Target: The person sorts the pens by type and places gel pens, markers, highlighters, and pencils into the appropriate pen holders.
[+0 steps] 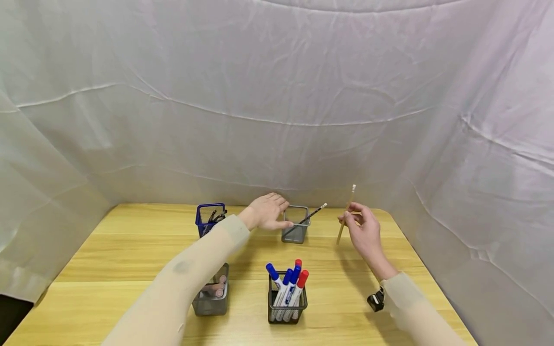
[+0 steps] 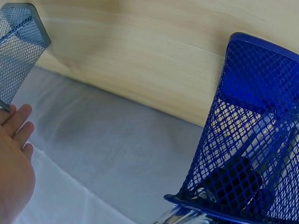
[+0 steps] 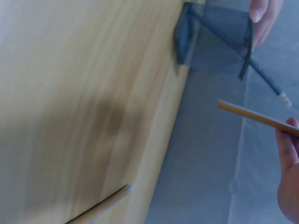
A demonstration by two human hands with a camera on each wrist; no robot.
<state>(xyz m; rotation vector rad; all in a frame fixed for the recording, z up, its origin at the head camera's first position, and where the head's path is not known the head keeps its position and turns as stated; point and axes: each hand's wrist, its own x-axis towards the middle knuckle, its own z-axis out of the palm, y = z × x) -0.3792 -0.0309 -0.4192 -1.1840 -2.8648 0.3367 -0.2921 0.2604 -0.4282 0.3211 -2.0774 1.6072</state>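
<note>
My right hand [image 1: 365, 229] pinches a yellow pencil [image 1: 342, 229] near its middle, its white eraser end up. In the right wrist view the pencil's lower tip [image 3: 229, 106] points towards the grey mesh pen cup [image 3: 217, 39]. That cup [image 1: 295, 234] stands at the back of the table with a dark pencil [image 1: 318, 210] leaning out over its right rim. My left hand [image 1: 267, 212] reaches to the cup's left side, fingers fairly straight, fingertips right at the rim in the left wrist view. Beside my left sleeve, a blue mesh cup [image 2: 215, 135] holds dark items, partly hidden.
In front stands a black mesh cup [image 1: 287, 307] of blue- and red-capped markers [image 1: 295, 276]. Left of it is a grey cup [image 1: 210, 307] with pink-ended items, partly behind my sleeve. Another yellow pencil-like stick [image 3: 103, 205] shows low in the right wrist view. Pale curtains hang behind the table.
</note>
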